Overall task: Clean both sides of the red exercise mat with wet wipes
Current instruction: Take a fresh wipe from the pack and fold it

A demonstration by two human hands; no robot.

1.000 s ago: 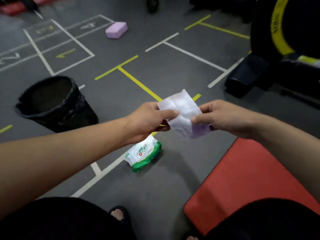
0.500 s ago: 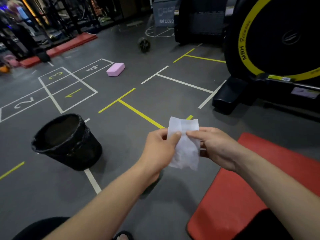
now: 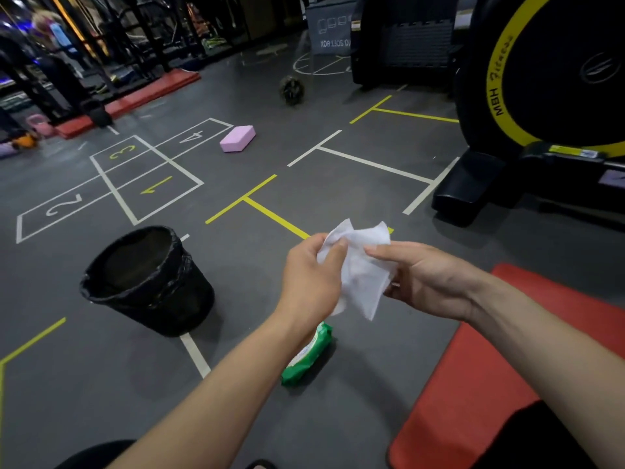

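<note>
A gym floor (image 3: 338, 418) of dark grey rubber fills the scene, crossed by yellow and white lines and a painted hopscotch grid (image 3: 111, 184) numbered one to four. The landmark here is a black waste bin (image 3: 148, 282) lined with a black bag, standing upright and open-topped on the floor. Far to the right of the bin and beyond it stands a large black exercise machine (image 3: 541, 96) with a yellow-ringed wheel. The red exercise mat (image 3: 480, 384) lies flat on the floor well to the right of the bin and nearer the viewer; only its left portion shows, and its long axis runs from the near foreground away toward the far right, toward the machine. Beyond the bin, near square four of the grid, lies a pink foam yoga block (image 3: 237, 138). Just right of the bin and closer to the viewer, between bin and mat, a green and white pack of wet wipes (image 3: 306, 358) rests on the floor, partly hidden behind the left forearm. Above the pack, to the right of the bin, both bare hands hold a crumpled white wet wipe (image 3: 360, 269) in the air. The left hand (image 3: 313, 282) pinches its upper left edge between thumb and curled fingers. The right hand (image 3: 429, 279) grips its right side, thumb on top and fingers behind the hanging sheet.
</note>
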